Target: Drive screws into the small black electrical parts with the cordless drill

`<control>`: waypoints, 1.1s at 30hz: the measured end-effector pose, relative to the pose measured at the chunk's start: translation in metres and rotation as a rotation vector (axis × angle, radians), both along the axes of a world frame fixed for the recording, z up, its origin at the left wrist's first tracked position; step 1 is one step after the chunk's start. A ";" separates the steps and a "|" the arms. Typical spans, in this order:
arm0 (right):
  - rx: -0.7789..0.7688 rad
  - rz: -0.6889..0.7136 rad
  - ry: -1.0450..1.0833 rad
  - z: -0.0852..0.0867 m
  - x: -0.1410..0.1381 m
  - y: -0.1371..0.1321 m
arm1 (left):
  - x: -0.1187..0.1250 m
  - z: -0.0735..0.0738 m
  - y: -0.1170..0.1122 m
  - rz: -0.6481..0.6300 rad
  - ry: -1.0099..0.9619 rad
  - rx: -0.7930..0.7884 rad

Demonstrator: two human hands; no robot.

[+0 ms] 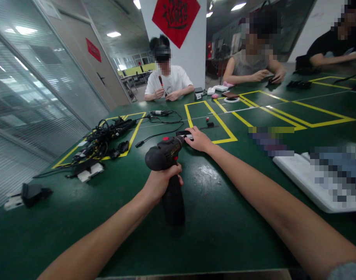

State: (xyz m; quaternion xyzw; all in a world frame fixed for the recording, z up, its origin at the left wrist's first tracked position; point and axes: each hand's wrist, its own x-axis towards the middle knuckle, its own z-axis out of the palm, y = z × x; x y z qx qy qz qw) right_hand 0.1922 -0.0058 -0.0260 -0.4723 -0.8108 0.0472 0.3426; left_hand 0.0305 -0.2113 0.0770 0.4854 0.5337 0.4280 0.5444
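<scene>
A black cordless drill [163, 154] with red buttons is gripped by my left hand [160, 182], fingers wrapped round its handle. The drill stands tilted over the green table, its chuck pointing away from me. Beyond the chuck, my right hand [198, 139] has its fingers closed at a small black-and-silver piece [182, 133] on the table. The drill's tip meets or nearly meets that piece; the exact contact is hidden. A small black part [210, 125] and a tiny red-and-white item [207, 119] lie just past my right hand.
Tangled black cables and adapters [103, 134] lie at the left. Nearer is a black adapter [34, 194]. A white tray [297, 184] stands at the right. Yellow tape [224, 126] marks the green table [108, 229]. Several people sit across; one person [169, 81] holds a screwdriver.
</scene>
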 end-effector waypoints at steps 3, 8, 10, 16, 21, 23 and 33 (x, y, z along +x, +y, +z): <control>0.002 -0.005 -0.005 0.000 0.000 0.000 | -0.001 -0.001 0.001 0.000 -0.001 -0.004; 0.001 -0.002 -0.011 0.003 0.000 -0.002 | -0.002 -0.001 0.001 -0.028 0.008 -0.012; 0.002 -0.004 -0.010 0.003 0.000 -0.002 | -0.002 -0.001 0.000 -0.024 0.003 -0.010; 0.000 -0.004 -0.005 0.002 0.001 -0.002 | -0.001 0.000 0.000 -0.004 -0.015 -0.018; -0.005 0.001 -0.007 0.003 0.001 -0.002 | -0.003 -0.002 0.001 -0.021 -0.018 -0.003; -0.004 -0.001 -0.007 0.002 0.001 -0.002 | -0.003 -0.003 0.002 -0.024 -0.029 0.007; -0.007 0.002 -0.007 0.000 0.000 0.001 | -0.003 -0.004 0.002 -0.009 -0.022 0.003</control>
